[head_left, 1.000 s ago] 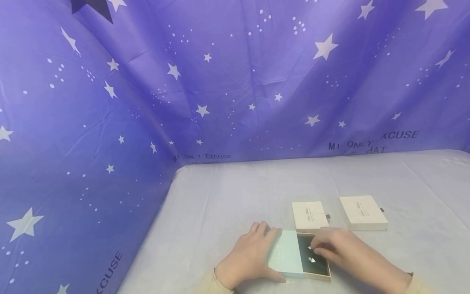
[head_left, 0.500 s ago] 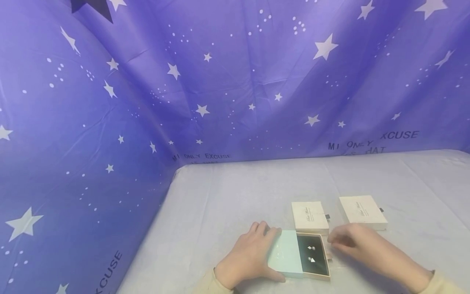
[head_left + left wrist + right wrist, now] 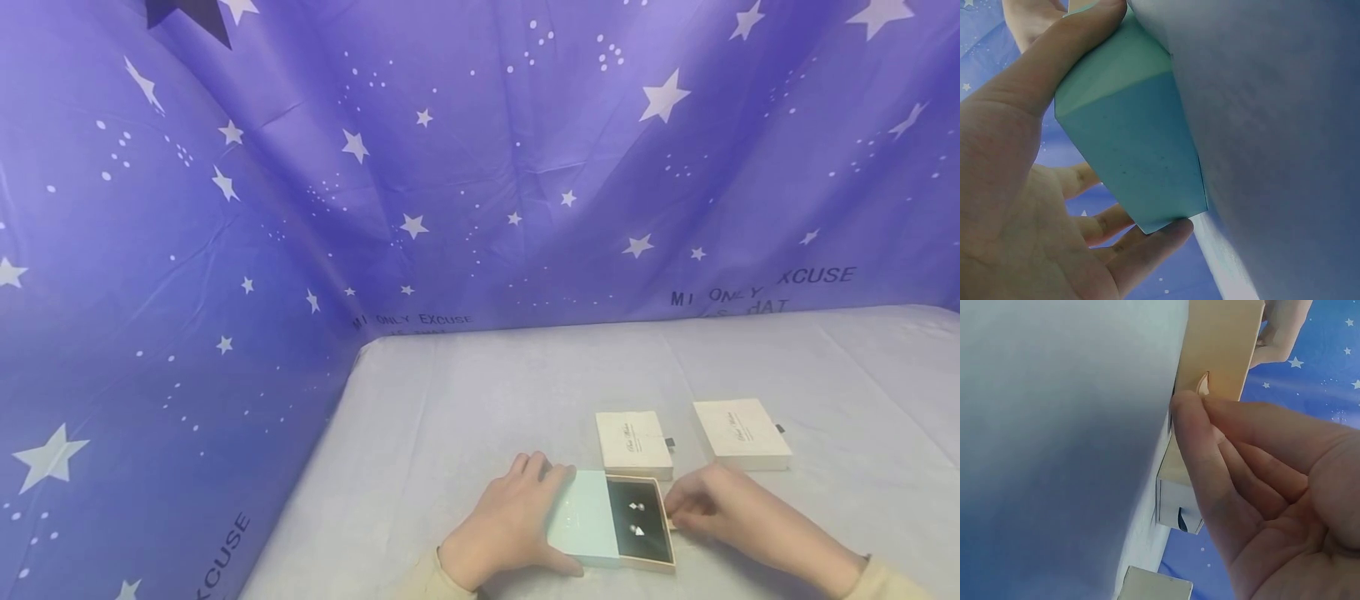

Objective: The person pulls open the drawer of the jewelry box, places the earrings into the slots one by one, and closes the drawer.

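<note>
A mint-green jewelry box (image 3: 588, 518) lies at the front of the table, its drawer (image 3: 651, 548) slid partway out to the right. On the drawer's black lining sit two earrings (image 3: 637, 507), silvery and small. My left hand (image 3: 510, 525) holds the green sleeve between thumb and fingers; the left wrist view shows them spanning the box's end (image 3: 1129, 150). At the drawer's outer end, my right hand (image 3: 716, 504) pinches a pale ribbon pull tab (image 3: 1204, 384) between thumb and forefinger. The right wrist view shows the tab coming out of the tan drawer front (image 3: 1225, 344).
Two cream boxes with black tabs lie behind: one (image 3: 633, 440) right behind the green box, another (image 3: 742, 433) farther right. A pale cloth (image 3: 465, 400) covers the table. Purple star-printed curtains (image 3: 480, 167) hang at the back and left.
My right hand has left the earrings in the drawer, moved right, and taken hold of the pull tab. The left hand and the boxes have stayed in place.
</note>
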The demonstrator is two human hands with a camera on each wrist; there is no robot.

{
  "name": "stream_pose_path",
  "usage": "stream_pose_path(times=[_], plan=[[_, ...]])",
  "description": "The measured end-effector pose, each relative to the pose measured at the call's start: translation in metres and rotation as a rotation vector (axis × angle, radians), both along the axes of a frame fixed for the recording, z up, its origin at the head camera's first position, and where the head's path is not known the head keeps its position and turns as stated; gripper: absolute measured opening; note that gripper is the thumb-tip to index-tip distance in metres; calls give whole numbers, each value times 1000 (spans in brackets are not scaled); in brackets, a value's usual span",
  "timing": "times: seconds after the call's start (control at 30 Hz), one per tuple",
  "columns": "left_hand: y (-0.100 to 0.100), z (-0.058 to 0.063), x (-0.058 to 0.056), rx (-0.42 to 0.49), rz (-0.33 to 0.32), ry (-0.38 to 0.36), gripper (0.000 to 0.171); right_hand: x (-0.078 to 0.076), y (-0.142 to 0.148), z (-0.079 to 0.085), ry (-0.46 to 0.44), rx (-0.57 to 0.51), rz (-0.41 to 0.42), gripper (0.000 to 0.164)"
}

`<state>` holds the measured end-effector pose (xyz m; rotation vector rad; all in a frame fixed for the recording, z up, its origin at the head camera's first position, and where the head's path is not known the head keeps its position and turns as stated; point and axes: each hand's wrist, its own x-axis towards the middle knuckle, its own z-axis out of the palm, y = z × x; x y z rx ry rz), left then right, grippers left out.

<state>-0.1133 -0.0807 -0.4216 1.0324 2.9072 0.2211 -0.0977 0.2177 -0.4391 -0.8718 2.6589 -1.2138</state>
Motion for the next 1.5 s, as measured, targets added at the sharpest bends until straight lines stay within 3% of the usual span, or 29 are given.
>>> stream_pose_path(times=[0.33, 0.7, 1.2, 1.5], plan=[[1, 2, 1, 1, -1, -4, 103, -1, -8, 0, -2, -7, 15, 10], [1, 3, 1, 4, 5, -8, 102, -5, -31, -1, 104, -26, 36, 16], [1, 2, 1, 0, -7, 5, 101, -6, -52, 2, 80, -44, 19, 17], [0, 2, 0, -4, 4, -18, 101, -4, -58, 7, 106, 52, -44, 11]])
